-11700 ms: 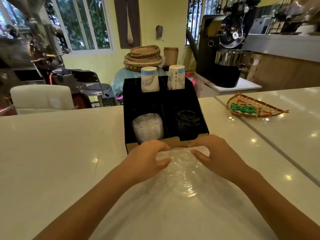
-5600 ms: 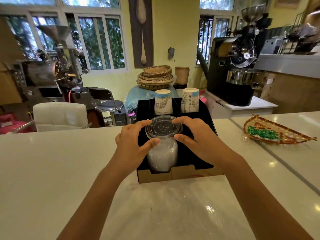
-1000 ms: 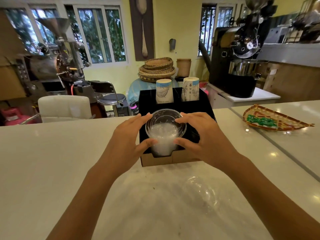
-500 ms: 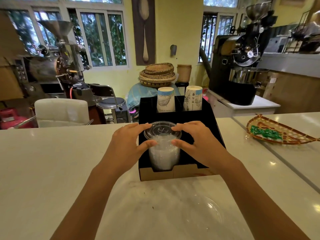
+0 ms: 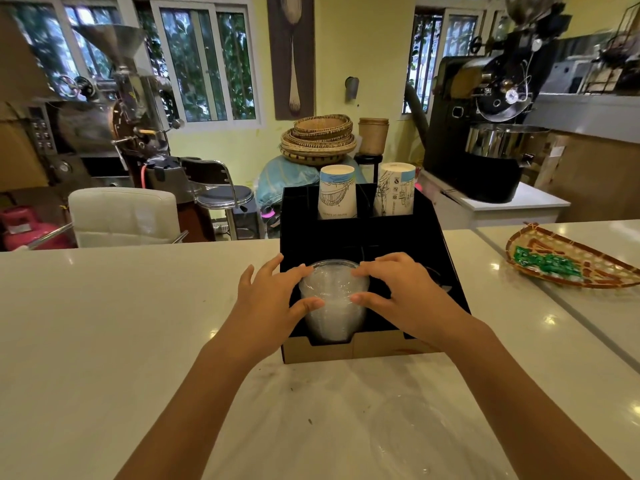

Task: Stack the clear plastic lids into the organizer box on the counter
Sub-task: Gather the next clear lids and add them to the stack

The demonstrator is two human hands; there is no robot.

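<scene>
A black organizer box (image 5: 367,237) with a cardboard front stands on the white counter (image 5: 104,323). Its front left compartment holds a tall stack of clear plastic lids (image 5: 332,303). My left hand (image 5: 270,303) and my right hand (image 5: 405,296) clasp the top of that stack from either side, thumbs in front, fingers behind. The stack's top sits level with the compartment rim. Black lids in the front right compartment are mostly hidden by my right hand. More clear plastic (image 5: 415,441) lies on the counter near me.
Two paper cup stacks (image 5: 337,192) (image 5: 396,188) stand in the box's rear compartments. A woven tray (image 5: 568,261) with green packets lies on the counter at right. Behind the counter are a white chair (image 5: 124,216), a stool and coffee roasters.
The stack of lids has sunk lower into the compartment under my hands, and both hands have moved down with it. The camera view has shifted slightly.
</scene>
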